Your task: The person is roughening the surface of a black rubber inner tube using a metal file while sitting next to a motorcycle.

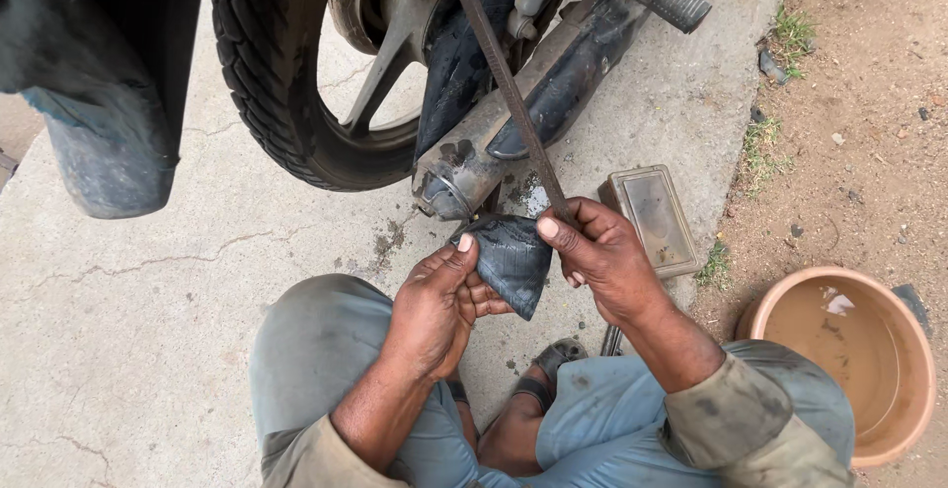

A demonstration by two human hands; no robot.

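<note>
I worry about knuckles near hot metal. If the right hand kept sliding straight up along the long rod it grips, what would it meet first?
Probably the exhaust pipe: the rod held by the right hand crosses it just above. Depth is unclear.

A motorcycle's rear tyre [265, 73] and silver exhaust pipe [513, 118] stood at the far side on cracked concrete [128, 300]. A flat rectangular tin [652, 219] lay right of the exhaust. A terracotta-coloured basin [849, 360] of murky water sat on dirt [869, 103], near right.
</note>
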